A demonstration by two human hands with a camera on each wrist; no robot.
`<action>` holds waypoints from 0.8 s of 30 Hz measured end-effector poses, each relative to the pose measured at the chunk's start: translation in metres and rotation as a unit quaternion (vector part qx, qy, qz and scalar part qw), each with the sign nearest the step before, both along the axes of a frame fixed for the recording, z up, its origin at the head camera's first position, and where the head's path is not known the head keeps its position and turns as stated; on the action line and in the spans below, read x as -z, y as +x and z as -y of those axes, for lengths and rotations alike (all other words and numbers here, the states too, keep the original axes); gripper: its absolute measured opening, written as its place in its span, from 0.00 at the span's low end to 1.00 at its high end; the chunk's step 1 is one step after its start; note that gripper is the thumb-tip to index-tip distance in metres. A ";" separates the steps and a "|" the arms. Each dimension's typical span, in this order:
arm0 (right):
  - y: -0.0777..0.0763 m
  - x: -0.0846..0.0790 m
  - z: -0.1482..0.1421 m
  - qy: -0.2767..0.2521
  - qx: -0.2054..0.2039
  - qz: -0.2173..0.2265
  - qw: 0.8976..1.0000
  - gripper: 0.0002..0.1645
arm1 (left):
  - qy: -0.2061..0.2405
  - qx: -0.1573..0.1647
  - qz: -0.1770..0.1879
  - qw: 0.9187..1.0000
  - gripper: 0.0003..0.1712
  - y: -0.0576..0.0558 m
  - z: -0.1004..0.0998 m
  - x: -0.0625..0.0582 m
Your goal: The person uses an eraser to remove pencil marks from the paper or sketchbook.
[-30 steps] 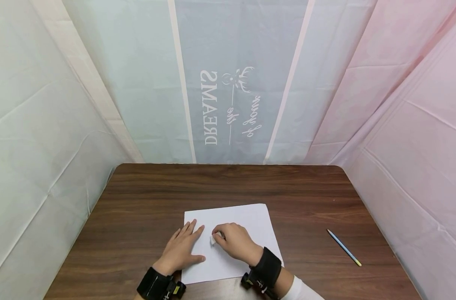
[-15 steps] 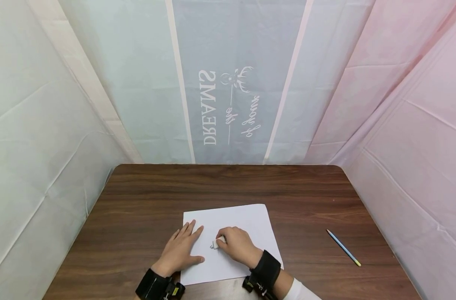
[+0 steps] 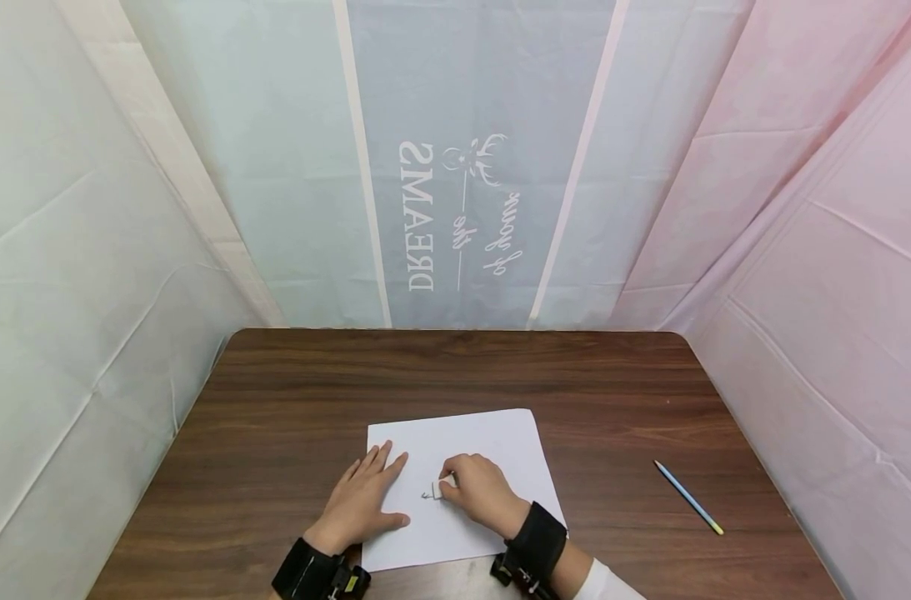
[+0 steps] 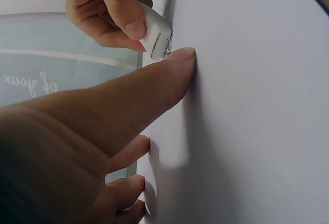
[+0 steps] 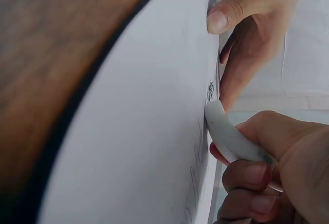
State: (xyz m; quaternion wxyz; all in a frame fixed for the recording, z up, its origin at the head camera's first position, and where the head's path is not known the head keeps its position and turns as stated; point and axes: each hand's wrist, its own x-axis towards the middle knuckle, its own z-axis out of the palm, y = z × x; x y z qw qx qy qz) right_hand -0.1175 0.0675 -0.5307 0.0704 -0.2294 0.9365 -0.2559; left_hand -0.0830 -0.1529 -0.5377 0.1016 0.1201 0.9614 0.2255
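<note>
A white eraser [image 5: 230, 136] is pinched between the thumb and fingers of my right hand [image 3: 479, 492]. Its lower end touches a sheet of white paper [image 3: 485, 433], and dark smudges mark that end in the left wrist view. Beside it on the paper lies a small heap of dark eraser crumbs [image 3: 426, 496]. Faint pencil strokes [image 5: 193, 178] run along the sheet in the right wrist view. My left hand [image 3: 359, 500] rests on the left part of the paper, its fingers spread and straight, the thumb pointing toward the eraser.
A light blue pencil [image 3: 688, 497] with a yellow end lies to the right on the dark wooden table [image 3: 455, 367]. Printed cloth [image 3: 478, 167] hangs behind the table, with pale cloth at both sides. Each wrist wears a black strap with a camera.
My right hand has shifted slightly to the right with the eraser, uncovering the dark crumbs on the paper. My left hand has stayed where it was.
</note>
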 end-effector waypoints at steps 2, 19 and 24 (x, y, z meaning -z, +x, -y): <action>0.000 0.000 -0.002 0.000 0.001 0.001 1.000 0.05 | -0.001 0.000 0.000 1.000 0.53 0.000 0.000 0.000; 0.000 0.003 -0.012 -0.001 0.012 -0.006 1.000 0.04 | 0.002 0.003 0.003 1.000 0.53 0.000 0.001 0.001; 0.001 0.002 -0.014 -0.003 0.012 -0.005 1.000 0.04 | 0.006 0.002 0.000 1.000 0.53 0.001 0.001 0.002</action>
